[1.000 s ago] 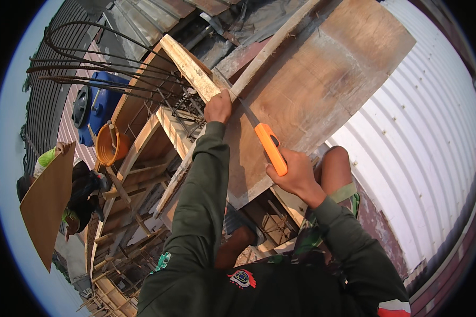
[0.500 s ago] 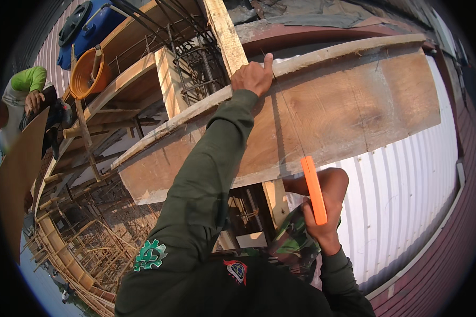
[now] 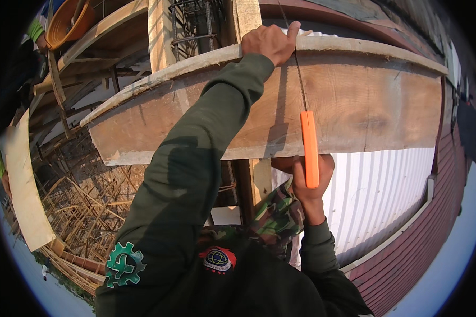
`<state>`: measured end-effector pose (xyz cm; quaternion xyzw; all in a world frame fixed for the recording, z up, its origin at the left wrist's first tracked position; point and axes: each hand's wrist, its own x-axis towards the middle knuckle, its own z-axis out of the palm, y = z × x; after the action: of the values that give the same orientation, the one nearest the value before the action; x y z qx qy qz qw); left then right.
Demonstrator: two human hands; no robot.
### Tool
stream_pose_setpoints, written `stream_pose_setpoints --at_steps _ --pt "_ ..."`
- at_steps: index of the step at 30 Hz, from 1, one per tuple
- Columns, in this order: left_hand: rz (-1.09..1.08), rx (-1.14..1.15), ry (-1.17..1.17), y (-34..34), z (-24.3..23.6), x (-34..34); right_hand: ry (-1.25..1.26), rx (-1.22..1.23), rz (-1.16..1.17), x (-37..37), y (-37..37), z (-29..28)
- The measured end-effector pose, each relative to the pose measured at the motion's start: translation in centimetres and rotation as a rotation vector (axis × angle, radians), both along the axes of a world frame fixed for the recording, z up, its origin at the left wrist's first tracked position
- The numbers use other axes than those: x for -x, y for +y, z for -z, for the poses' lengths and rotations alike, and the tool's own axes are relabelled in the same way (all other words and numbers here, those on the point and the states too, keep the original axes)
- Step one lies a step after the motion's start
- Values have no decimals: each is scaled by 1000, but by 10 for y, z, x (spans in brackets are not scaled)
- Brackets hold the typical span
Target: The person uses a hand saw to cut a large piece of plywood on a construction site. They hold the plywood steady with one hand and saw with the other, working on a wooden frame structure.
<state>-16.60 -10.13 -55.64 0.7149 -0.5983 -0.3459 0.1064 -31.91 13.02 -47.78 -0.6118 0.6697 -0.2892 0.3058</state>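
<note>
A long plywood board point(image 3: 349, 100) with a batten point(image 3: 365, 46) along its far edge lies across in front of me. My left hand point(image 3: 269, 43) is closed over the batten, thumb stuck out beside the saw blade. My right hand point(image 3: 313, 174) grips the orange handle of a handsaw point(image 3: 310, 150) at the board's near edge. The thin blade runs away from me over the board and past its far edge, just right of my left hand. It casts a dark shadow on the plywood. Most of my right fingers are hidden behind the handle.
Behind the board rises a rebar column cage point(image 3: 193, 26) between timber planks. An orange bucket point(image 3: 71, 24) is at the far left, near another person's green sleeve point(image 3: 36, 30). Scaffolding poles point(image 3: 90, 206) lie below left; white corrugated roofing point(image 3: 375, 195) is at the right.
My right hand has pushed the saw away from me, so its handle now overlaps the board and more blade passes the far edge. My left hand keeps its hold. The view has shifted.
</note>
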Motion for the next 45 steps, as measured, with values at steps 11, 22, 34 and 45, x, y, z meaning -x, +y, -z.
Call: stream_pose_setpoints --at_steps 11,22,34,45 --pt "20 153 -33 3 6 -1 73 59 15 5 0 -6" --pt "24 360 -140 4 13 -1 47 18 -12 12 0 4" --pt "39 204 -93 1 6 -2 47 -90 36 21 39 -2" --pt "34 195 -136 -7 14 2 -100 -4 102 15 19 11"
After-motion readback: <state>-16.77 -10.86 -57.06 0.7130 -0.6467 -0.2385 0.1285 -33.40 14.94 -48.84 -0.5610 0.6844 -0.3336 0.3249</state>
